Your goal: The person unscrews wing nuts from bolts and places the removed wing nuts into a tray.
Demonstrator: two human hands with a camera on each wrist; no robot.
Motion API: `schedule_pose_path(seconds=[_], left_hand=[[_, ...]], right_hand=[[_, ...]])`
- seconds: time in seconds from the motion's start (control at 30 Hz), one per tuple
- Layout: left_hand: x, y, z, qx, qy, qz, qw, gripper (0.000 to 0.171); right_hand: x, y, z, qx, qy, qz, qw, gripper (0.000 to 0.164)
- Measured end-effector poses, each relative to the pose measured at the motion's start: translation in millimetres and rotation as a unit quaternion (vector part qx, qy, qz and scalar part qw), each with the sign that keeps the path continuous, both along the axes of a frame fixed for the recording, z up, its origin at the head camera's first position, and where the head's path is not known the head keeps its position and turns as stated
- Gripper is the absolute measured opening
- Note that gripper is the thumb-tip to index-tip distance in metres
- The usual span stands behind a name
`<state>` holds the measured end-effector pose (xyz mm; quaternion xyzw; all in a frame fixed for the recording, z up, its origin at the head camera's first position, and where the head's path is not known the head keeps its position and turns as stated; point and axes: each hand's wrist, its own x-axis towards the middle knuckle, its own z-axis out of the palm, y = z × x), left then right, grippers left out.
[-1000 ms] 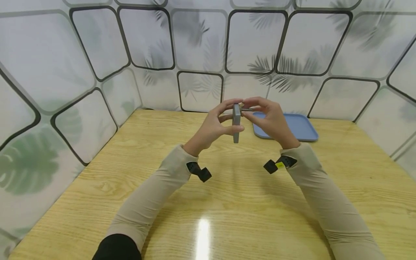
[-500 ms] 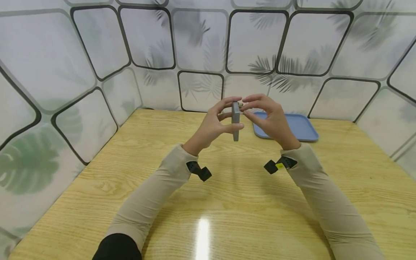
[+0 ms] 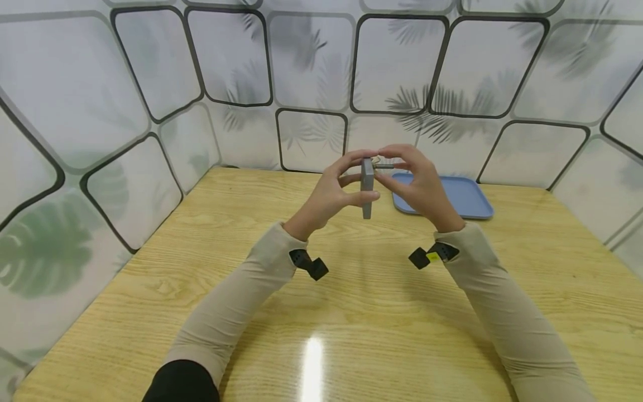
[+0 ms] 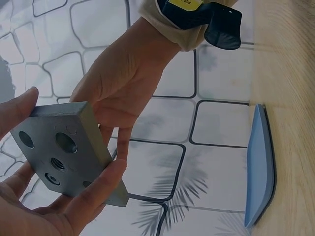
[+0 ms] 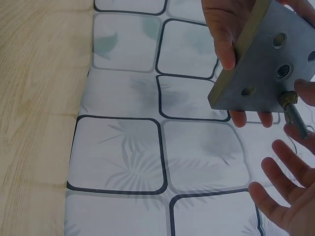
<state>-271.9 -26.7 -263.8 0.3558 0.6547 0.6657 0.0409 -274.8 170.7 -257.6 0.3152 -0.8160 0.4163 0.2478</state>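
Note:
My left hand (image 3: 327, 192) holds a thick grey metal plate (image 3: 367, 190) on edge above the table, gripping it by its edges. Several round holes show on both faces, one of them threaded. A threaded bolt (image 5: 297, 119) sticks out of the face toward my right hand, with a brass-coloured nut (image 5: 288, 100) on it close to the plate. In the left wrist view a recessed socket bolt head (image 4: 52, 179) sits in one hole. My right hand (image 3: 421, 181) has thumb and index finger around the nut; its other fingers are spread beside the bolt.
A blue tray (image 3: 462, 196) lies on the wooden table (image 3: 321, 279) behind my right hand. A patterned cloth wall (image 3: 306, 61) rises along the back and sides. A small black camera is strapped to each wrist.
The right hand's fingers have shifted around the nut; half a second ago they covered the bolt, which now shows again. The left hand keeps the plate nearly still.

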Motion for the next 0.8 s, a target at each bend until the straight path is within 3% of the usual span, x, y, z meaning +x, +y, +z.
schedule_pose_path(seconds=[0.23, 0.43, 0.63, 0.8], left_hand=[[0.2, 0.2, 0.2, 0.000, 0.005, -0.004, 1.0000, 0.062], [0.2, 0.3, 0.9, -0.007, 0.011, 0.003, 0.9999, 0.063], [0.3, -0.1, 1.6, -0.008, 0.007, 0.006, 0.9999, 0.063], [1.0, -0.4, 1.7, 0.000, 0.004, -0.001, 1.0000, 0.063]], right_hand=[[-1.0, 0.2, -1.1, 0.008, 0.010, 0.001, 1.000, 0.038], [-1.7, 0.2, -1.5, 0.001, 0.079, 0.003, 0.997, 0.035], [-2.9, 1.3, -1.0, 0.037, 0.222, 0.036, 0.974, 0.035], [-4.3, 4.1, -0.4, 0.051, 0.271, 0.055, 0.960, 0.036]])
